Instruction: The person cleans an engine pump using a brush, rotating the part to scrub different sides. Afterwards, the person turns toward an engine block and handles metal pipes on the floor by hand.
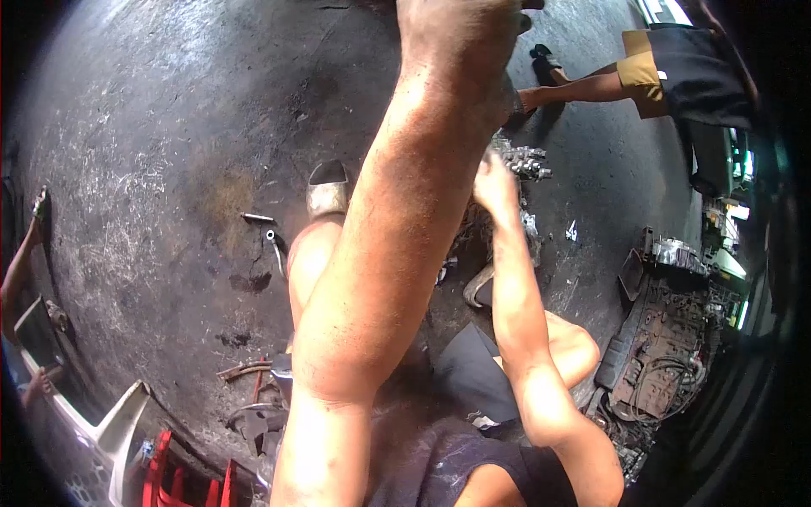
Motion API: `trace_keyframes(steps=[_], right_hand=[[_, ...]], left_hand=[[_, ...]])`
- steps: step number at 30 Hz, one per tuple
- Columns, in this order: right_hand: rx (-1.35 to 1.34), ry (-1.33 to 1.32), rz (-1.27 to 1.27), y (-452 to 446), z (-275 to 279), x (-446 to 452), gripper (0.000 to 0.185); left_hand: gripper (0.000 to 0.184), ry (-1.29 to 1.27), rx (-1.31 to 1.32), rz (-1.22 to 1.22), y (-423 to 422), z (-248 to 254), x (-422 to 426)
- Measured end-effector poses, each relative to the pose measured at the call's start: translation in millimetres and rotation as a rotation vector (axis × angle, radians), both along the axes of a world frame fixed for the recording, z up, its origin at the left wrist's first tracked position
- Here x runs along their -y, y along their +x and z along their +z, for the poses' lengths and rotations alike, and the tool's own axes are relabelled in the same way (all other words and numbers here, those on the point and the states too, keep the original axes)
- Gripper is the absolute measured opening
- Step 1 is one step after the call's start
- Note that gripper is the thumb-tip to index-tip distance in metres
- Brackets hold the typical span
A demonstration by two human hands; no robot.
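My left arm reaches up through the middle of the view, very close to the camera. My left hand (460,29) is cut off by the top edge, and only dark fingertips show at its right side, so its grip is hidden. My right hand (496,186) is lower and further away, slightly blurred, with fingers curled in. It is beside a silvery metal engine part (525,160) on the floor. Whatever the right fingers hold, if anything, cannot be made out. My left forearm hides part of the floor and parts between the two hands.
A socket (258,218) and a wrench (275,251) lie on the dark floor (152,237). A greasy engine block (659,355) stands at right. Red plastic stool legs (182,482) show bottom left. Another person's leg (583,89) is upper right; another person's limbs are far left.
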State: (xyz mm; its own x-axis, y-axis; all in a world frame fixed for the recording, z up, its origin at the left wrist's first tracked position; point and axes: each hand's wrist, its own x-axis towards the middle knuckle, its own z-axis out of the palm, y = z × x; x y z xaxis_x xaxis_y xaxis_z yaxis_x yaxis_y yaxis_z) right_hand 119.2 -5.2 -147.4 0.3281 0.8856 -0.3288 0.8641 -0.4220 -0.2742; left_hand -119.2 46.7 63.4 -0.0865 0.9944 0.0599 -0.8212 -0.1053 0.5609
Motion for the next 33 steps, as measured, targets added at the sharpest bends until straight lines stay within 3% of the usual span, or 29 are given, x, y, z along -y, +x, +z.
trace_keyframes(steps=[3, 4, 5, 6, 8, 11, 13, 15, 17, 18, 19, 21, 23, 25, 26, 27, 30, 33], right_hand=[[-0.062, 0.412, 0.131, 13, 0, 24, 0.041], [-0.05, 0.426, 0.147, 7, -9, 32, 0.043], [-0.039, 0.247, 0.15, 0, -17, 34, 0.044], [0.071, 0.343, 0.336, 1, -55, 29, 0.046], [0.013, 0.253, 0.266, 16, -99, -2, 0.044], [-0.06, 0.192, 0.263, 29, -74, -49, 0.041], [0.013, 0.112, 0.159, -6, 25, -31, 0.039], [-0.057, 0.165, 0.099, -8, 36, 3, 0.042], [0.022, 0.049, 0.178, -5, -10, 16, 0.045], [0.044, 0.206, 0.275, 11, -73, 15, 0.043], [0.074, 0.175, 0.21, 18, -95, -1, 0.039], [0.096, 0.084, 0.371, 43, -87, -39, 0.037], [0.048, 0.168, 0.257, 25, -25, -33, 0.036], [-0.111, 0.281, 0.071, 17, -2, -1, 0.036], [-0.016, 0.264, 0.145, -1, 15, 16, 0.039], [-0.074, 0.134, 0.107, -11, 11, 20, 0.039], [0.09, 0.079, 0.151, 21, -73, -16, 0.041], [0.12, 0.058, 0.196, 36, -27, -46, 0.041]], left_hand=[[0.024, -0.015, -0.012, 0.015, -2, -1, 2], [0.024, -0.013, -0.014, 0.013, -1, -1, 2], [0.024, -0.014, -0.019, 0.014, -1, -1, 2], [0.024, -0.015, -0.026, 0.016, 0, -1, 2], [0.024, -0.024, -0.031, 0.019, 0, -3, 4], [0.024, -0.035, -0.044, 0.031, -2, -5, 7], [0.025, -0.043, -0.048, 0.041, -2, -8, 8], [0.025, -0.05, -0.05, 0.049, -4, -6, 7], [0.025, -0.047, -0.051, 0.048, -2, -6, 7], [0.025, -0.046, -0.053, 0.044, -1, -6, 8], [0.025, -0.044, -0.053, 0.043, 0, -7, 9], [0.025, -0.044, -0.054, 0.042, 0, -7, 11], [0.025, -0.047, -0.064, 0.046, -1, -7, 11], [0.026, -0.053, -0.069, 0.053, -1, -7, 12], [0.026, -0.051, -0.064, 0.051, -1, -6, 12], [0.026, -0.046, -0.066, 0.051, 0, -5, 12], [0.026, -0.04, -0.07, 0.043, 5, -5, 16], [0.026, -0.047, -0.073, 0.047, 3, -4, 18]])
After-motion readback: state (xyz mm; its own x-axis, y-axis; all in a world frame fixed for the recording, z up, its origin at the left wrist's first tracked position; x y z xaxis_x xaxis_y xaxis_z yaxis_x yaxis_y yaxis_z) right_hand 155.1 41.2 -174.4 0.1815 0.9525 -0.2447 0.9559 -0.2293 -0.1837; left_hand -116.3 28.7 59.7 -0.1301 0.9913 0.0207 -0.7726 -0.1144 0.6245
